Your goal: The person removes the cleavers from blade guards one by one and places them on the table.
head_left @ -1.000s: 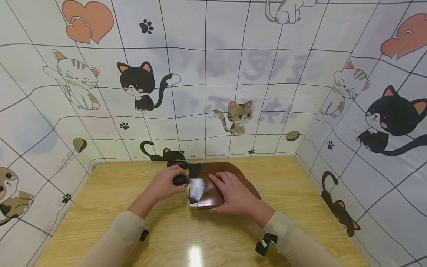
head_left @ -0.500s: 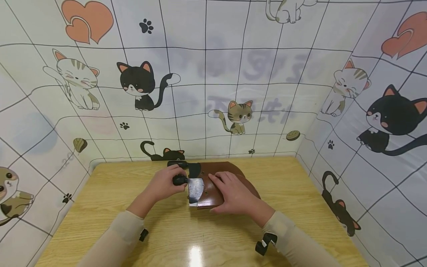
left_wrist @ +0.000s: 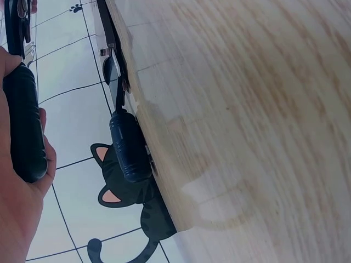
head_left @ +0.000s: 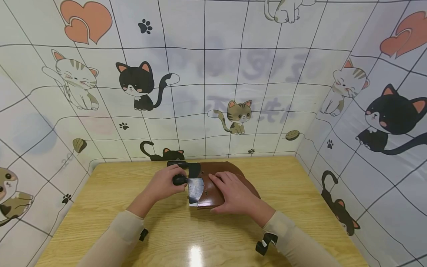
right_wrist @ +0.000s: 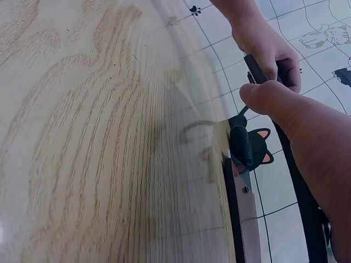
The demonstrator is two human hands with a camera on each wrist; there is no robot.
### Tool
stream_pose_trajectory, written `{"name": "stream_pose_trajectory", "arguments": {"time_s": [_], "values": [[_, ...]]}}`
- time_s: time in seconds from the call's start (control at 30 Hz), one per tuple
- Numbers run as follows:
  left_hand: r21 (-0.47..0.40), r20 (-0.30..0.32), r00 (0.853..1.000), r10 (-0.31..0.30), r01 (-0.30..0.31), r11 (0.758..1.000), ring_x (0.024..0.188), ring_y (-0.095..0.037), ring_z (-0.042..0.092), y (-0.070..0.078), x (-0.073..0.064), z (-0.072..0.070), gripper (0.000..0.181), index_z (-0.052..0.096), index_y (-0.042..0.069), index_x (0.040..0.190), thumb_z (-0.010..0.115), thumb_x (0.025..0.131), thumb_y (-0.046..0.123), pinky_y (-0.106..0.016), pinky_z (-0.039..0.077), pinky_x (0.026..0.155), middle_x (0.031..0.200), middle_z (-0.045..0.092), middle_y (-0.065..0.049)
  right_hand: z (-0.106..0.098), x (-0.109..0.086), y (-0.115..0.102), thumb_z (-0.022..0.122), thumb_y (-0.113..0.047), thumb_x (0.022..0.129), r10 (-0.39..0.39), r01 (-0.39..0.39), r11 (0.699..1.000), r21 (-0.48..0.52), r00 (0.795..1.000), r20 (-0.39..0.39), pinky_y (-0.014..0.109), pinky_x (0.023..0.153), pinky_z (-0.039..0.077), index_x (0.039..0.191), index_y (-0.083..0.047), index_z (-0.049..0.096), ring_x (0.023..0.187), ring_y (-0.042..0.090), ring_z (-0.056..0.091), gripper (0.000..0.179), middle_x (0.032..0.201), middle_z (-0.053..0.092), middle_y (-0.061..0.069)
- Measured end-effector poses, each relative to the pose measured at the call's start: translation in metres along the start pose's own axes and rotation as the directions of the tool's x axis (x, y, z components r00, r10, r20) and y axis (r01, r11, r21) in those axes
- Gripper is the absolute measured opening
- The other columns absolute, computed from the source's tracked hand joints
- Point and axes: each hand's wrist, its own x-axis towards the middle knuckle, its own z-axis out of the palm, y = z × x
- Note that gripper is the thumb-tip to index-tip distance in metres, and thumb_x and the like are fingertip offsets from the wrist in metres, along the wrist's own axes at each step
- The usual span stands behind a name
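A broad-bladed knife with a black handle is partly inside a brown sheath. A strip of its shiny blade shows outside the sheath mouth. My left hand grips this handle, fingers wrapped round it. My right hand holds the sheath, its fingers over the top and the thumb at the near edge. Both wrist views show this knife raised off the table. Behind it, a second similar knife lies on the table in a brown sheath, partly covered by the nearer one.
The pale wood table ends at the back against a white grid-patterned cloth with cartoon cats. The cloth also stands at both sides. Black camera mounts sit on the wrists.
The nearer knife and its sheath shift very slightly to the left between the first frame and the second. Both hands keep the same hold.
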Motion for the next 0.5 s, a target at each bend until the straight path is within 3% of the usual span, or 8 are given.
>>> {"name": "stream_pose_trajectory", "arguments": {"time_s": [0.13,0.37,0.5], "values": [[-0.003,0.005,1.000,0.008,-0.008,1.000,0.088,-0.016,0.064,-0.005,0.000,0.002,0.026,0.076,0.027,0.108,0.090,0.086,0.032,-0.041,0.058,0.079,0.105,0.065,0.011,0.001,-0.001,0.002,0.083,-0.080,0.080,-0.013,0.013,1.000,0.013,1.000,-0.011,0.050,0.126,0.037,0.173,-0.017,0.038,0.146,0.028,0.047,0.121,0.155,0.051,0.007],[-0.025,-0.027,0.999,-0.028,0.028,0.999,0.086,-0.013,0.064,-0.027,-0.008,0.001,0.025,0.076,0.026,0.104,0.090,0.084,0.025,-0.040,0.056,0.078,0.101,0.065,0.011,-0.001,-0.014,0.021,0.089,-0.072,0.079,0.035,-0.035,0.998,0.046,0.999,-0.008,0.051,0.122,0.041,0.173,-0.017,0.038,0.147,0.027,0.044,0.121,0.156,0.050,0.006],[-0.034,-0.027,1.000,0.003,-0.004,0.999,0.086,-0.014,0.063,-0.031,-0.010,-0.005,0.026,0.076,0.025,0.105,0.091,0.084,0.025,-0.041,0.056,0.077,0.101,0.065,0.011,-0.002,-0.016,0.028,0.089,-0.072,0.079,-0.003,0.005,0.998,0.061,1.000,-0.030,0.052,0.118,0.045,0.172,-0.014,0.039,0.144,0.028,0.046,0.120,0.154,0.050,0.007]]}}
